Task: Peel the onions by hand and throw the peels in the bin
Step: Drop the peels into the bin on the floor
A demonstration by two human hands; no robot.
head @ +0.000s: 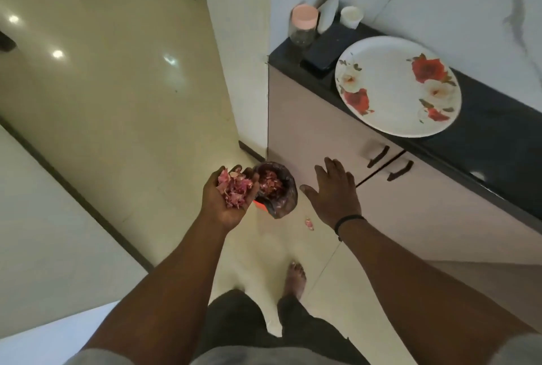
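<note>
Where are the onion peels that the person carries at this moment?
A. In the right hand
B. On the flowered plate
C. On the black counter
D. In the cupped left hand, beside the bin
D: the pink peels lie in the palm of the cupped left hand next to the bin, while the right hand is spread and holds nothing.

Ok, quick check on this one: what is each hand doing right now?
Left hand: palm up, cupped around a pile of onion peels, beside the bin.
Right hand: open, fingers spread, holding nothing.
</note>
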